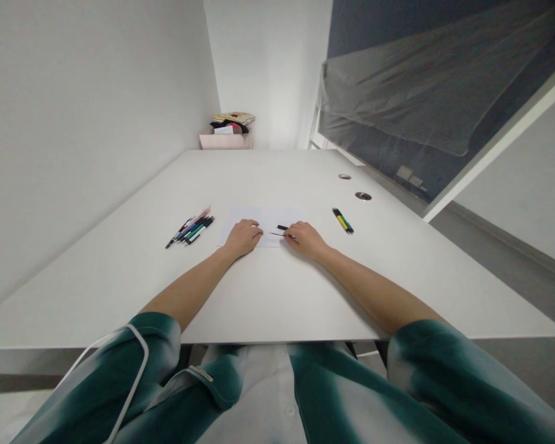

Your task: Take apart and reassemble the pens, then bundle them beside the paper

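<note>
Thin, dark, pen-like stick [276,234] over white paper sheet [271,242], pinched in right hand [305,239], one end hidden; short black piece [282,227] beside fingers. Left hand [244,238] curled on sheet, grip indiscernible. Multicoloured pens [192,230] lie left.

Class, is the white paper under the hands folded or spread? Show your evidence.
Spread: the paper lies flat on the table, no fold showing.

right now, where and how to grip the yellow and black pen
Probably pinch the yellow and black pen at mid-length, from above with the right hand once free: it is slim, lies flat and slanted, a green and black pen close along its right.
</note>
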Motion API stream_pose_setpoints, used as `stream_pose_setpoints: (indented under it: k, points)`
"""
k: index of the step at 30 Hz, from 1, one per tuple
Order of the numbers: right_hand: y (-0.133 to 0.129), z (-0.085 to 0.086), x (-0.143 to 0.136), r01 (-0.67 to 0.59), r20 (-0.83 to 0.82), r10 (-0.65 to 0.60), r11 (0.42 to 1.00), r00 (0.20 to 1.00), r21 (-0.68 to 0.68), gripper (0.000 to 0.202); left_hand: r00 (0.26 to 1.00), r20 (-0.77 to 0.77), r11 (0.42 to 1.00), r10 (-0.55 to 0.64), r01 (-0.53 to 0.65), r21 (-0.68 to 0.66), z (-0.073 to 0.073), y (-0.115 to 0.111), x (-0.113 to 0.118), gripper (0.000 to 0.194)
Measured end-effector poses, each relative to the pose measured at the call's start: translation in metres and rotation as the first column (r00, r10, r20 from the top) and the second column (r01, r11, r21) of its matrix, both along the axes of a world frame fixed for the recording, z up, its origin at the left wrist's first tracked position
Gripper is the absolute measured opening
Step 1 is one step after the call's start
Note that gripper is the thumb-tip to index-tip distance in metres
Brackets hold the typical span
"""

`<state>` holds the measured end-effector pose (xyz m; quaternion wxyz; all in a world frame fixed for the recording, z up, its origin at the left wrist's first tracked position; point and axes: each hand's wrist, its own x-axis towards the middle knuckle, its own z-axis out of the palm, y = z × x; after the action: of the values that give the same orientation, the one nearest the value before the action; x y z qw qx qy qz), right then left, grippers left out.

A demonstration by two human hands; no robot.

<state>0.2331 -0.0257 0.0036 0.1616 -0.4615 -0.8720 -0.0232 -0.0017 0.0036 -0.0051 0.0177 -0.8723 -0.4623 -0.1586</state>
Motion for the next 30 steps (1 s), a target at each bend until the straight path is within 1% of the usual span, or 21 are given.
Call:
stream_pose_setpoints:
  k: [4,7,10,13,17,21,24,30]
  points:
    - [0.0010,-0.0010,0.0010,0.003,0.007,-0.003,1.000,1.000,0.002,0.021,0.999,0.048,1.000,0.024,-0.023,-0.010,0.0009,0.0021,-0.0002,0.026]
    - [0.0013,-0.0014,0.0019,0.006,0.004,-0.006,1.000,1.000,0.004,0.020,0.993,0.117,0.999,0.032,-0.032,-0.001,0.0000,0.0028,-0.0005,0.029]
    - [0.0018,-0.0022,0.0029,0.002,-0.007,-0.002,1.000,1.000,0.006,0.020,0.986,0.168,1.000,-0.003,0.002,0.005,-0.0004,0.0019,-0.0001,0.032]
    - [0.0022,-0.0032,0.0033,-0.004,-0.011,0.004,1.000,1.000,0.008,0.019,0.973,0.228,0.999,-0.025,0.033,-0.031,0.0013,-0.0003,0.0008,0.028]
    - [0.0019,-0.0035,0.0027,-0.006,-0.012,0.007,1.000,1.000,0.011,0.019,0.920,0.392,0.990,0.007,0.049,-0.133,0.0030,-0.0023,0.0021,0.022]
    - [0.0017,-0.0033,0.0017,-0.012,-0.009,0.012,1.000,1.000,0.013,0.019,0.851,0.524,0.970,0.030,0.102,-0.222,0.0016,-0.0015,0.0037,0.017]
    - [0.0021,-0.0033,0.0013,-0.017,-0.016,0.017,1.000,1.000,0.016,0.019,0.825,0.563,0.964,0.048,0.110,-0.243,0.0017,-0.0015,0.0053,0.016]
    - [0.0016,-0.0029,-0.0004,-0.035,-0.020,0.035,0.999,0.999,0.018,0.019,0.822,0.568,0.963,0.047,0.115,-0.245,0.0014,-0.0019,0.0076,0.017]
